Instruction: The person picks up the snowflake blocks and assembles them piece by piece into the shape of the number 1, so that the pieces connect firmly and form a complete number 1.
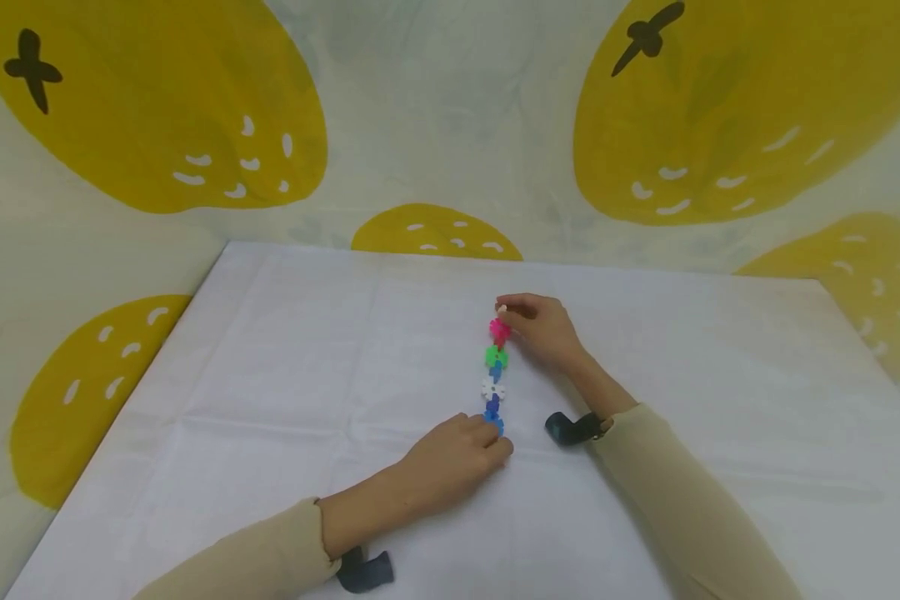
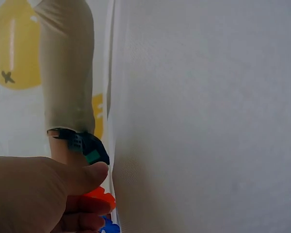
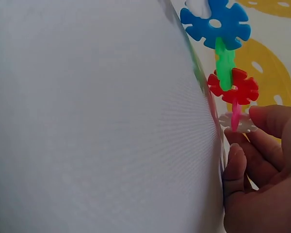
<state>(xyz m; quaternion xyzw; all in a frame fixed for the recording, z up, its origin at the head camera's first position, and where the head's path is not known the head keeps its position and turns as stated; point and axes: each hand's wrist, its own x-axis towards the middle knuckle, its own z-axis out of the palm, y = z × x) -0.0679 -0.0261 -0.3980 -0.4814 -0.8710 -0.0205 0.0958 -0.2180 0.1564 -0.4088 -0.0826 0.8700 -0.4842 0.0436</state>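
Observation:
A chain of slotted, flower-shaped plastic discs runs between the two hands in the head view, with a pink disc, a green disc and a white disc among them. My left hand grips its near end at a blue disc. At the far end, my right hand pinches a white end disc, seen in the right wrist view beside a red disc. In the left wrist view, an orange-red disc shows past the thumb; the fingers hide part of it.
A white cloth covers the table. Dark wrist devices sit on the right wrist and the left wrist. Behind the table hangs a pale backdrop printed with yellow fruit shapes.

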